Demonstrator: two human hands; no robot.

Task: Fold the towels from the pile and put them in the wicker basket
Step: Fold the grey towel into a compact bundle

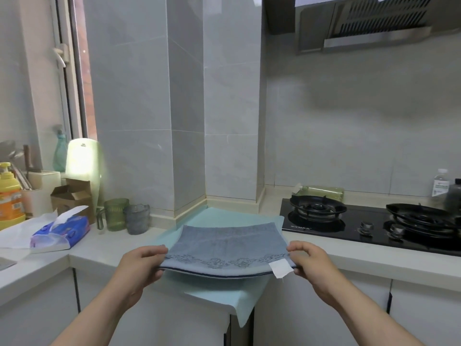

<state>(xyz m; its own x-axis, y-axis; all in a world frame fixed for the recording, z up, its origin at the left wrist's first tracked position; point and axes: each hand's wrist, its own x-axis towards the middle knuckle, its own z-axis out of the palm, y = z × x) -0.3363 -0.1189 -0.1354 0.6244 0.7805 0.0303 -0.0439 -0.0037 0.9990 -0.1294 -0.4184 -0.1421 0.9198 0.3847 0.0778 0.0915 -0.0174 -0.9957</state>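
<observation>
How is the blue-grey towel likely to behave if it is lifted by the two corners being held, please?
Probably floppy: the blue-grey towel sags in a curve along its near edge between the left hand and right hand. Likely light, since pinching fingers alone carry that edge. Its folded layers may slide apart, as nothing visible binds them.

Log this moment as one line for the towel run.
step: folding | left hand: pinches towel at near-left corner | right hand: pinches near-right corner | towel: over teal sheet
</observation>
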